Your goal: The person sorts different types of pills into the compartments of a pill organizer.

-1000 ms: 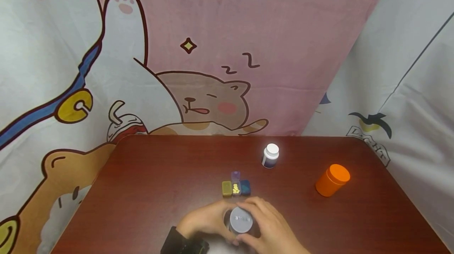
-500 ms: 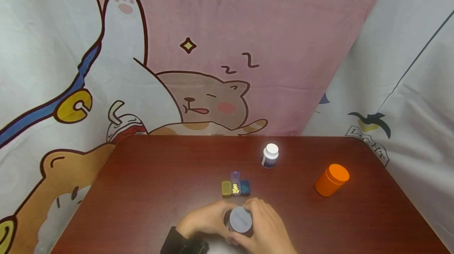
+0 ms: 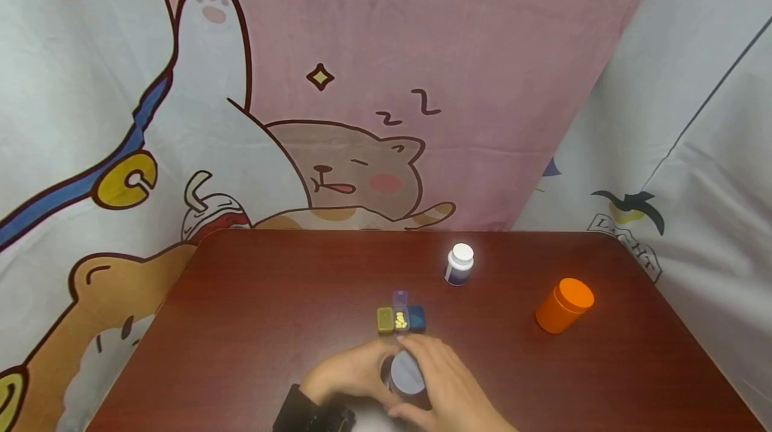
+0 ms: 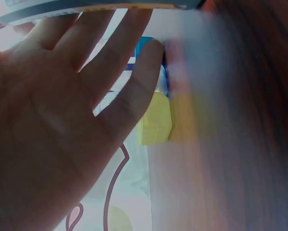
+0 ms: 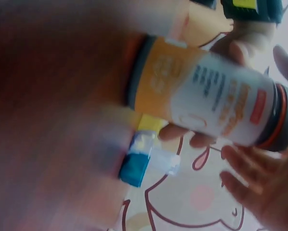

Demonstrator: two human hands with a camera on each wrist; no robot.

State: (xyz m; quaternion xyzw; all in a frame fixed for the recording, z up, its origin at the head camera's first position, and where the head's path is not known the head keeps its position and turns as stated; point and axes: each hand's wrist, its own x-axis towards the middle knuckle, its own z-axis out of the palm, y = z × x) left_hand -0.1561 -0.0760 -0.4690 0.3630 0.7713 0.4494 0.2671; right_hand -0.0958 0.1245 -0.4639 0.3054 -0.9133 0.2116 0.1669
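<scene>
we see the right hand (image 3: pixel 452 385) change most: half a second ago its fingertips sat more to the right at the far edge of the grey cap (image 3: pixel 407 372), and now they reach further left over that edge, the whole hand swung round a little. we read this as the fingers going back for a fresh turn on the cap, which sits on the jar (image 5: pixel 197 91); whether it is any looser we cannot say. the left hand (image 3: pixel 352 373) has hardly moved, so the jar seems well steadied.

as for pose, the left hand grips the jar's body, thumb on one side and fingertips on the other, as we see from the right wrist. the right hand arches about the cap, its fingers spread and lightly bent; we cannot tell whether they pinch it or stand just clear. the jar is close in front of the person, between the two hands, cap up.

just beyond the hands lies the pill box (image 3: pixel 385 321), its middle lid (image 3: pixel 401 298) raised and pale yellow pills (image 3: pixel 401 320) showing inside. farther back on the table (image 3: pixel 289 284) stands a white bottle (image 3: pixel 461 258), and well to the right an orange tub (image 3: pixel 563 308). a printed cloth (image 3: pixel 525 50) hangs behind.
</scene>
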